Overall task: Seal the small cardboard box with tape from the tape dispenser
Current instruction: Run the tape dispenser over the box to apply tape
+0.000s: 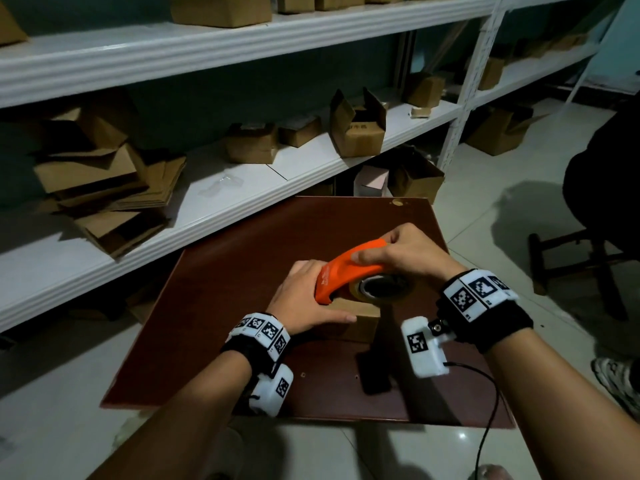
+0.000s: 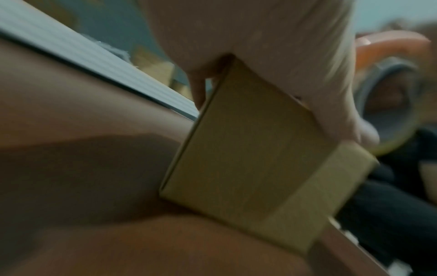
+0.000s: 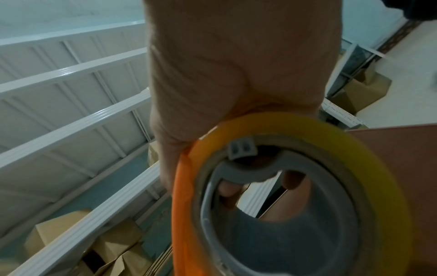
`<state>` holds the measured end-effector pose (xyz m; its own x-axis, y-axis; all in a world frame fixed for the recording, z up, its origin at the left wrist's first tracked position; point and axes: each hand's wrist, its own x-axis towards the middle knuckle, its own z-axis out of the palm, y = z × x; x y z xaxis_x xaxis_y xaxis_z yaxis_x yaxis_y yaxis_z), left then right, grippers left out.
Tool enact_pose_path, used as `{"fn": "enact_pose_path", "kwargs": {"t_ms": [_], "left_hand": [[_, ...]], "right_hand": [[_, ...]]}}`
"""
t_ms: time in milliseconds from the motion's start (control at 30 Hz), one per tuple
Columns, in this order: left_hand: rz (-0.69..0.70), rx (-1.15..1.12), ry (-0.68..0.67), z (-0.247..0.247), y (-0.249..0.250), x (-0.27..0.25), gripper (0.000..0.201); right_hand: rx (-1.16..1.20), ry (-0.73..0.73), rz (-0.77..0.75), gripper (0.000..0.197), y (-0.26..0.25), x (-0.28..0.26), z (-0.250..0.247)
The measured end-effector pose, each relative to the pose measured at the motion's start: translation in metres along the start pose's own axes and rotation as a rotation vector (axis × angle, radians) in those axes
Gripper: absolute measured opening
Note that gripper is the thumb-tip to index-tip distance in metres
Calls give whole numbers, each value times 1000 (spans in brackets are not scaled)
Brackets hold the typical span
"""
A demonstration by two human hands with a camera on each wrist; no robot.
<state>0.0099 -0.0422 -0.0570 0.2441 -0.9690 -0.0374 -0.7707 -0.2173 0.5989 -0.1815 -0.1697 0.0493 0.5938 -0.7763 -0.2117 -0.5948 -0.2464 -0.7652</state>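
— Looking down from the head view, what are the hands doing?

— The left hand [image 1: 304, 299] is lying over the small cardboard box [image 1: 360, 317], thumb stretched along its near top edge, fingers reaching over the far side. The right hand [image 1: 405, 252] is curling round the orange tape dispenser [image 1: 346, 271], just beside the left knuckles, and the dispenser's front end is sitting on the box top.

— Is the left wrist camera adding anything?

— It is showing the box [image 2: 248, 158] standing on the brown bench [image 2: 94, 224], with the thumb lying along the top edge and one fingertip [image 2: 198, 89] hanging down behind the far side. The picture is blurring, so how tightly the hand is pressing I cannot tell.

— And the right wrist view?

— It is looking through the grey hub of the yellowish tape roll [image 3: 354, 158]: fingertips [image 3: 229, 188] are showing through the opening, wrapping the far side. The head view is hiding those fingers behind the dispenser.

— What is lying around?

— Beyond both hands white shelves [image 1: 242, 39] are carrying open and flattened cardboard boxes [image 1: 104, 188]. To the right of the right hand someone in dark clothes is sitting on a stool [image 1: 568, 247]. Nearer than the right wrist, a black cable [image 1: 491, 410] is trailing off the bench.
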Motion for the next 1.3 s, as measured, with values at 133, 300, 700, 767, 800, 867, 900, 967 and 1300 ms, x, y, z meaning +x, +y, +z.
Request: {"fn": "enact_pose_path", "kwargs": {"t_ms": [133, 300, 700, 767, 800, 867, 900, 967, 1300], "left_hand": [[96, 55, -16, -4, -11, 7, 104], [124, 101, -18, -4, -16, 7, 112], [142, 80, -24, -6, -15, 7, 108], [143, 80, -26, -6, -15, 7, 109], [142, 81, -29, -5, -16, 8, 111], [140, 76, -29, -4, -17, 9, 113], [142, 73, -28, -4, -18, 9, 113], [145, 73, -21, -3, -20, 10, 111], [152, 70, -11, -2, -20, 10, 104]], "right_hand": [[17, 31, 8, 42, 3, 1, -2], [24, -31, 15, 41, 3, -2, -11], [70, -161, 19, 74, 12, -3, -31], [74, -163, 19, 82, 13, -4, -34], [78, -158, 22, 87, 15, -5, -35], [84, -150, 27, 94, 19, -5, -42], [86, -149, 34, 91, 20, -6, -45], [91, -146, 36, 74, 21, -8, -49], [91, -122, 43, 52, 22, -15, -52]]}}
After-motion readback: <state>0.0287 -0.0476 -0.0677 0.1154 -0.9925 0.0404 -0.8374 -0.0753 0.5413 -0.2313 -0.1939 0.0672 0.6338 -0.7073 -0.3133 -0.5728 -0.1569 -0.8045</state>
